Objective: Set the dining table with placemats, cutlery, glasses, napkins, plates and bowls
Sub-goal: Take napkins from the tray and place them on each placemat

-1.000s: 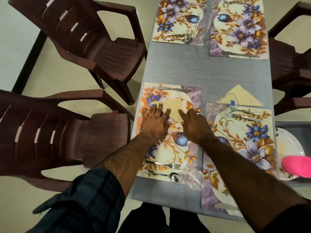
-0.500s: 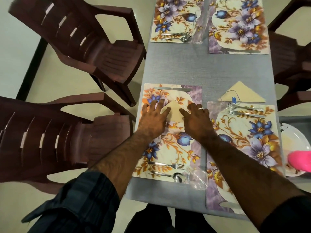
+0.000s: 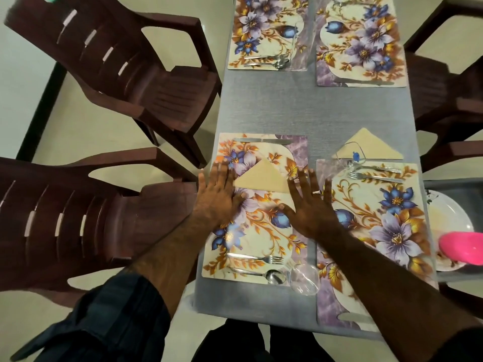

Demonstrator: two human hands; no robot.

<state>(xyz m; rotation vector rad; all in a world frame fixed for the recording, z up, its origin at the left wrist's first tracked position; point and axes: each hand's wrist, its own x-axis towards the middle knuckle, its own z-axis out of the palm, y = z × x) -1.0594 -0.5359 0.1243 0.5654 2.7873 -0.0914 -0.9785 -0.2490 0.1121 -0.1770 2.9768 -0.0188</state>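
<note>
Grey table (image 3: pixel 287 111), four floral placemats. My left hand (image 3: pixel 218 197) and right hand (image 3: pixel 312 205) lie flat, fingers straight, flanking the folded napkin (image 3: pixel 262 176) on the near-left placemat (image 3: pixel 261 236) (contact unclear). Far placemats are cut off; the glass (image 3: pixel 304 278) is faint.

Table: a long grey table (image 3: pixel 300 111) with a woven-looking top, running away from the viewer.
Near left: a floral placemat (image 3: pixel 261 231) lies flat on the grey top.
Near right: a second floral placemat (image 3: pixel 379 218) lies just beside the first, a narrow grey strip between them.
Far left: a third placemat (image 3: pixel 264 32) lies at the far end.
Far right: a fourth placemat (image 3: pixel 360 43) lies beside it.
Napkin: a beige folded triangle (image 3: pixel 371 147) lies on the grey top, at the far edge of the near right placemat.
</note>
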